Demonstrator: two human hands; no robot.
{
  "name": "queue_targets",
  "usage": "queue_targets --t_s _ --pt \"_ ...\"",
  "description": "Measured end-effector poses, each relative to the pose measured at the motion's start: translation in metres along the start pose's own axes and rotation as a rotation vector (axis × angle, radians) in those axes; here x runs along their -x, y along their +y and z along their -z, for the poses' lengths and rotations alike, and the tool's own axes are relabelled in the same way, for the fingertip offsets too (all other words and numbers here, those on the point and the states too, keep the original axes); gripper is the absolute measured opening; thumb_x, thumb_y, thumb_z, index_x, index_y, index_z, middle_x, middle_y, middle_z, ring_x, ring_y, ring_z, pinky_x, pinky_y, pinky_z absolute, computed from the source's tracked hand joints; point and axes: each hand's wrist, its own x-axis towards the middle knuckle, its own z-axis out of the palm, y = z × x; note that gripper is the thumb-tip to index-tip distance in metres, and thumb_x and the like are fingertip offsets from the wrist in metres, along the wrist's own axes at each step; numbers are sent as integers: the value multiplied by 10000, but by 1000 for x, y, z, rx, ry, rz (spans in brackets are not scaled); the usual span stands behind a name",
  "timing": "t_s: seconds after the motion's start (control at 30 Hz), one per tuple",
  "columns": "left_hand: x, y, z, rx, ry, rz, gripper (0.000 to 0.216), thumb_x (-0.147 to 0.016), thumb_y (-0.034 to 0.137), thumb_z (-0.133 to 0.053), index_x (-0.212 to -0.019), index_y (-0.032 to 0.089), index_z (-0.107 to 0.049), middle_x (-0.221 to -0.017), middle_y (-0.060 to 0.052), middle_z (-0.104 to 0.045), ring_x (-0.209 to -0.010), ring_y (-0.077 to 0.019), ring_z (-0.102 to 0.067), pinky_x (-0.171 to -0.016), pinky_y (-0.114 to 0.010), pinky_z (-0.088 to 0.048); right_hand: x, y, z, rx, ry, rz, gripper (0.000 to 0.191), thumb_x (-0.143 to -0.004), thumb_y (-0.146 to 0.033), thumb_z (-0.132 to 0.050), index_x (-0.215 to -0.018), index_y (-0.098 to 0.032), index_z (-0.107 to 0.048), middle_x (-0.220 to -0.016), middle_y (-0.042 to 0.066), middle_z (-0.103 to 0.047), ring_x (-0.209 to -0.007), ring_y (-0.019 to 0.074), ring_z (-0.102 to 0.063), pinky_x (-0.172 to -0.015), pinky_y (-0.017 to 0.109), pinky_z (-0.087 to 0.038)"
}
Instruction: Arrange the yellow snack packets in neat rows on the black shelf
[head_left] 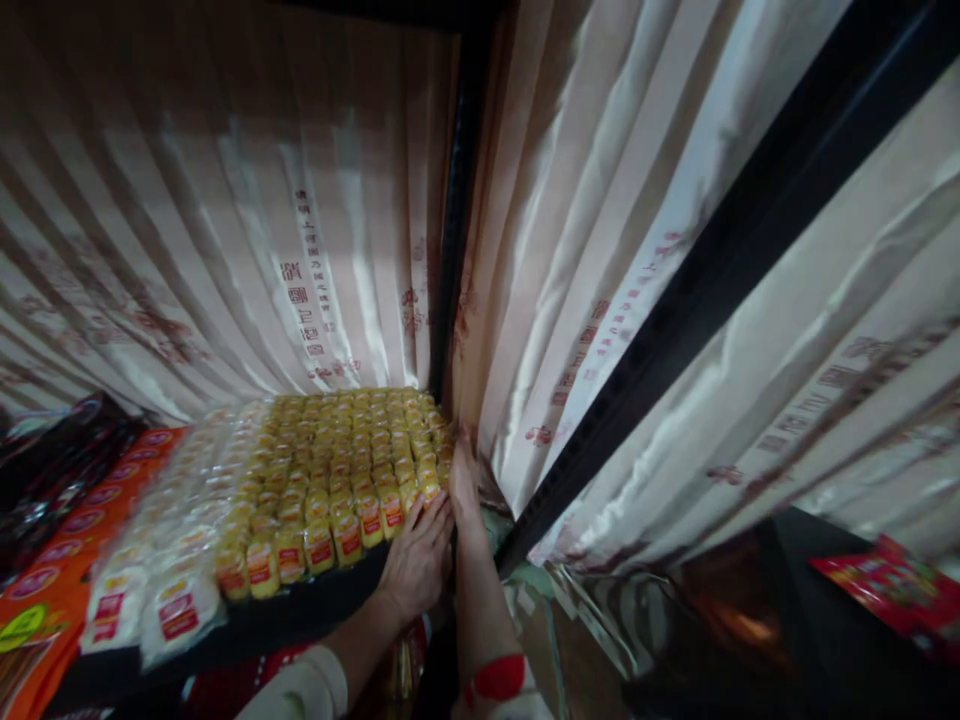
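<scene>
Many small yellow snack packs (337, 470) with red labels stand in tight rows on a dark shelf (300, 608). My left hand (420, 550) rests at their front right corner, its fingers stretched out against the end packs. Along the right end of the rows, my right hand (465, 485) reaches further back with its fingers extended and pressed close to the packs. Part of its fingers is hidden in shadow. White snack packs (180, 600) in clear wrappers line up left of the yellow ones.
Orange packages (56, 570) and dark shiny packages (67, 475) lie at the left. A pleated, printed curtain (330, 240) hangs behind. Dark metal posts (459, 200) stand at the corner and slant across the right. A red packet (892, 590) sits on a dark surface at far right.
</scene>
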Motion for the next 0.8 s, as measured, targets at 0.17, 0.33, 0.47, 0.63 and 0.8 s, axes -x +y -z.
queue_targets --t_s 0.17,0.33,0.47,0.63,0.8 --pt "-1 -2 -1 0 -3 10 491 -880 226 -391 -1365 162 -354 -1346 -65 -482 -1315 -195 -324 -1134 -410 -136 -4 8 -5 -37 -132 15 722 -857 -622 -209 -1363 -132 -368 -1435 88 -328 -1347 182 -252 -1116 363 -171" --pt "-4 -3 8 30 -50 0 509 -897 228 -350 -1395 143 -290 -1393 -81 -418 -1331 -202 -294 -1118 -413 -184 -9 5 -3 12 -88 -38 750 -844 -639 -235 -1348 -107 -393 -1393 123 -397 -1306 214 -345 -1081 376 -258" --pt "-4 -8 9 79 -29 -28 525 -925 175 -243 -1436 175 -127 -1433 -68 -351 -1326 -162 -303 -1106 -379 -223 -26 0 0 88 -71 9 667 -825 -645 -300 -1192 -163 -582 -1192 106 -606 -1193 240 -491 -1013 377 -339" --pt "-4 -12 -1 40 10 -50 544 -927 143 -209 -1437 170 -21 -1423 -71 -365 -1324 -155 -307 -1096 -391 -253 -36 2 2 70 -124 -7 669 -839 -639 -271 -1097 -148 -646 -1012 113 -685 -1066 254 -578 -942 381 -386" --pt "-3 -10 -1 44 34 -73 573 -915 133 -238 -1432 143 8 -1421 -86 -367 -1336 -194 -284 -1079 -445 -284 -30 6 -2 114 -162 -7 653 -834 -643 -281 -1066 -171 -668 -930 98 -706 -1014 255 -604 -910 367 -407"
